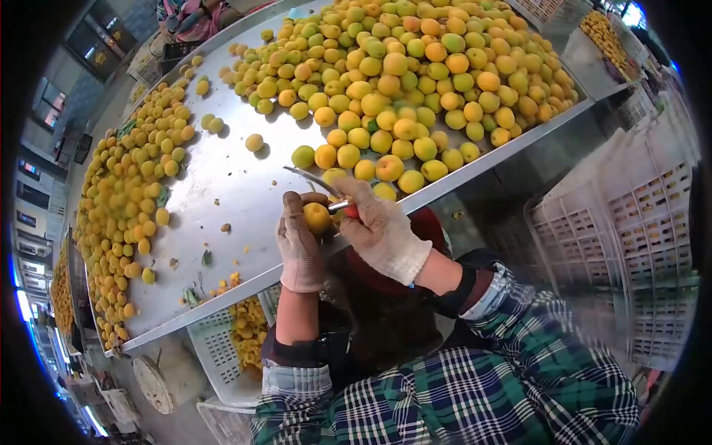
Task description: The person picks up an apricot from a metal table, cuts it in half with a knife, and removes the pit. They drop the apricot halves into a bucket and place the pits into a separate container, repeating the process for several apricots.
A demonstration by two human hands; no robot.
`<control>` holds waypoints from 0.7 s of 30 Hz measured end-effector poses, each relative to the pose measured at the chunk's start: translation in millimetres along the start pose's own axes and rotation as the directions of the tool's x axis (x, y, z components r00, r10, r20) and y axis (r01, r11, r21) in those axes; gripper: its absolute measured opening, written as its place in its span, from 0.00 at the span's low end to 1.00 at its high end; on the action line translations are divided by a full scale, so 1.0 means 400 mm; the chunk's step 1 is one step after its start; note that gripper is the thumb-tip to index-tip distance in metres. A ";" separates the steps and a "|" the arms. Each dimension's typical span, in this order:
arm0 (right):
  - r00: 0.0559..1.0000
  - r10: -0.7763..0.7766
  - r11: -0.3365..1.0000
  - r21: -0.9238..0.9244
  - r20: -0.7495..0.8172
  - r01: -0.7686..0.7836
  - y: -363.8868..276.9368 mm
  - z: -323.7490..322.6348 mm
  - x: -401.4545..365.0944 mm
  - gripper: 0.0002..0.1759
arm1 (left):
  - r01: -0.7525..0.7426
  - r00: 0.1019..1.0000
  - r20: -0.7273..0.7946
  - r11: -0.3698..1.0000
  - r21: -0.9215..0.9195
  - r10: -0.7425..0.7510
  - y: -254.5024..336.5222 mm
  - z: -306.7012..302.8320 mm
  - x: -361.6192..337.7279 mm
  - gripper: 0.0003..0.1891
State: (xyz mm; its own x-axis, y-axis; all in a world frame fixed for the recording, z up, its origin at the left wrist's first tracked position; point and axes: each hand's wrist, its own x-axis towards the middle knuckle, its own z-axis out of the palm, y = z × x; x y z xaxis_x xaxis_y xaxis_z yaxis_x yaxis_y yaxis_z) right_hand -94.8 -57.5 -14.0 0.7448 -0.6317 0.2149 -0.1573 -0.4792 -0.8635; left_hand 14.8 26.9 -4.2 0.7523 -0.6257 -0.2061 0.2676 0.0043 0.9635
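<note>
My left hand (300, 245), in a pale stained glove, has its fingers closed around a yellow-orange apricot (317, 219) above the front edge of the metal table (200, 222). Close beside it, my gloved right hand (382, 230) grips a knife (314, 178) with a thin curved blade and a red handle. The blade points up and left over the fruit, and a short metal part of the tool reaches towards the apricot. My fingers partly hide the handle. A large heap of apricots (386, 81) lies just beyond my hands.
More apricots (133, 200) cover the table's left side. Leaves and scraps lie between the two piles. Below the front edge, a white crate (215, 348) holds halved fruit. Large white crates (608, 237) stand at right, a round bucket (159, 382) at lower left. Another person (196, 16) is across the table.
</note>
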 end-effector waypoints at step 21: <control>0.996 -0.067 0.980 -0.182 0.052 0.076 -0.030 -0.012 -0.016 0.30 | -0.289 0.951 0.159 0.943 0.164 0.264 -0.034 -0.011 -0.003 0.22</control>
State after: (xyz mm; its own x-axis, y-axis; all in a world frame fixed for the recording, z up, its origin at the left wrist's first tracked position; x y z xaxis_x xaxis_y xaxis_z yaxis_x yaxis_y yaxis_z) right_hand -100.9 -50.6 -2.7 0.7867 -0.5652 0.2483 -0.2158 -0.6286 -0.7471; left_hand 13.0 31.1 -18.0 0.6907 -0.7181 0.0855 -0.0640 0.0570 0.9963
